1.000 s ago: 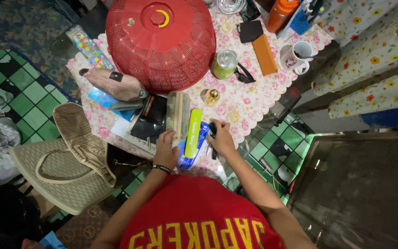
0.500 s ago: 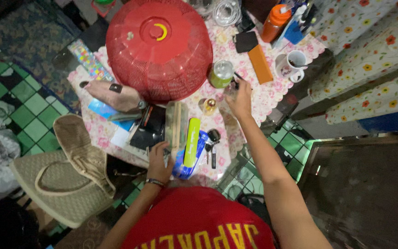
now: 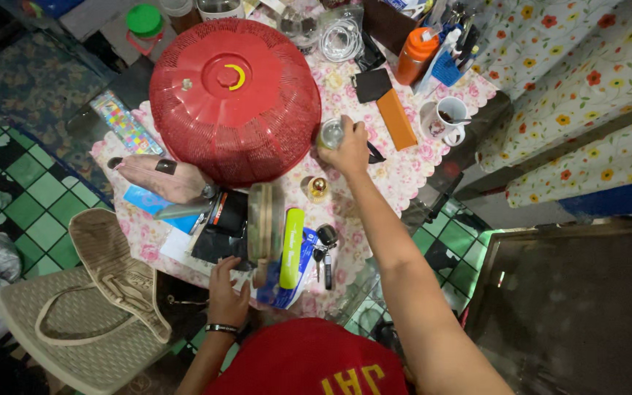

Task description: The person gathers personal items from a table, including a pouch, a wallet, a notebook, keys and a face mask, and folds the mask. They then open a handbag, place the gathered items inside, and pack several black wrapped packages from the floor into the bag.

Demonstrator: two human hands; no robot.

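Jar (image 3: 331,134) under right hand (image 3: 348,148) mostly hidden, grip perhaps closed.

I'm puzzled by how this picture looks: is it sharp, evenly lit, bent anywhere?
Head view: wide-angle bending toward the edges; bright light on the round red mesh food cover and floral tablecloth; the floor corners fall dark; the right hand on the small glass jar looks slightly soft.

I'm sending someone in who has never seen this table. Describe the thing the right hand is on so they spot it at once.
Start at the big red domed food cover on the floral tablecloth. Just off its right edge the right hand grips a small jar. It is clear glass with a round pale lid, unlike the flat orange case and the white mug further right.
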